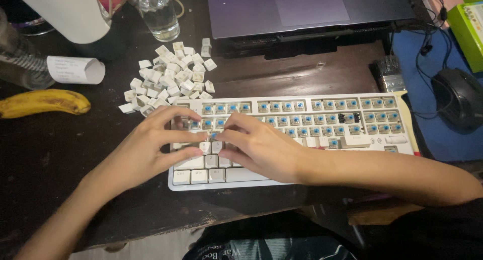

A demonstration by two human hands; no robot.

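Observation:
A white mechanical keyboard (397, 139) lies across the dark table, most of its keycaps off so the blue switches show. A few white keycaps remain at its lower left. My left hand (146, 152) rests on the keyboard's left end, thumb and forefinger meeting at a small keycap (213, 135). My right hand (256, 146) comes in from the right and pinches the same keycap from the other side. A heap of loose white keycaps (171, 79) lies just behind the keyboard's left end.
A banana (43, 102) and a rolled paper slip (75, 69) lie at the left. A glass (160, 16) and a laptop (307, 8) stand at the back. A black mouse (460, 99) sits on a blue pad at the right, with cables.

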